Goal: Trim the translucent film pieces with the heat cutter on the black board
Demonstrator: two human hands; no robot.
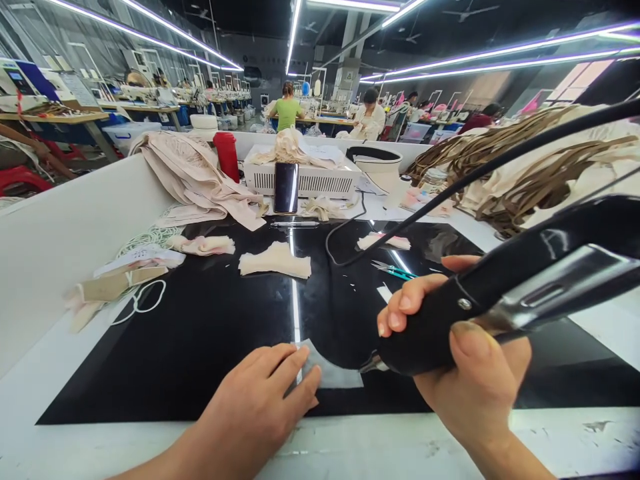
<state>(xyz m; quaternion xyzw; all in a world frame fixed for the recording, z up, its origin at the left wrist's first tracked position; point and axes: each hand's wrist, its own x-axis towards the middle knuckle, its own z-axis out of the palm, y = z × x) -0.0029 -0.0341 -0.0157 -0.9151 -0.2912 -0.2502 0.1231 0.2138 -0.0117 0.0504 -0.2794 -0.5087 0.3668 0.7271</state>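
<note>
On the black mat, a small translucent grey piece lies near the front edge. My left hand rests on its left part, palm down, with the fingers laid flat. My right hand is wrapped round a black handheld tool with a metal lever. The tool's pointed metal tip is at the right corner of the grey piece. Farther back on the mat is a stack of cream fabric pieces.
Teal-handled snips lie behind my right hand. A black cable crosses the right side. At the back stand a phone, a white vented box and a red cup. Fabric heaps flank them. People sit farther off.
</note>
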